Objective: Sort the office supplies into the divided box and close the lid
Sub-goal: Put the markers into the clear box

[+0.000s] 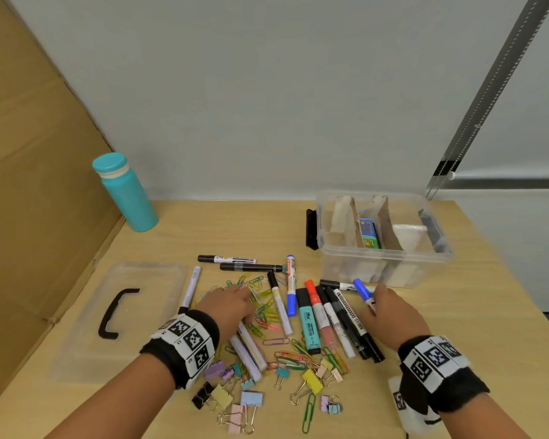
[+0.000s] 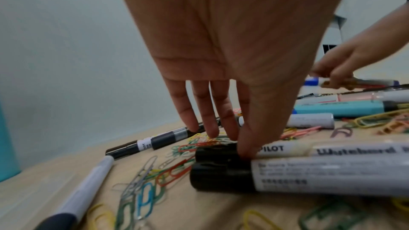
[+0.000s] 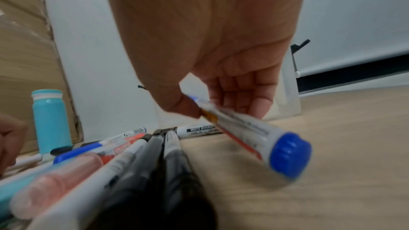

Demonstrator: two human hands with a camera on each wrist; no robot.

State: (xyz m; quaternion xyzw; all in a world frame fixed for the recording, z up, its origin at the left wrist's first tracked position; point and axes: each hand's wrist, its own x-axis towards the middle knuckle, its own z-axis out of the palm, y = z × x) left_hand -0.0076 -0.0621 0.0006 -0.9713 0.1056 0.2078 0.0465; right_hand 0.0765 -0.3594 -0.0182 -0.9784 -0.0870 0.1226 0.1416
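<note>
My left hand (image 1: 235, 304) reaches down over a heap of coloured paper clips (image 1: 267, 308). Its straight fingers (image 2: 210, 128) touch the clips, and the thumb rests on the black caps of two white markers (image 2: 332, 176) lying side by side. My right hand (image 1: 373, 304) grips a blue-capped marker (image 1: 362, 288), lifted a little off the table in front of the box; the right wrist view shows this marker (image 3: 243, 128) pinched between thumb and fingers. The clear divided box (image 1: 346, 270) stands open at the back right. Its clear lid (image 1: 152, 280) lies flat on the left.
A row of markers (image 1: 330, 321) lies between my hands, with more markers behind them. Pastel binder clips (image 1: 251, 399) are scattered near the front edge. A teal bottle (image 1: 127, 194) stands back left beside a cardboard sheet (image 1: 29, 185). A green-and-blue item (image 1: 369, 232) sits in the box's middle compartment.
</note>
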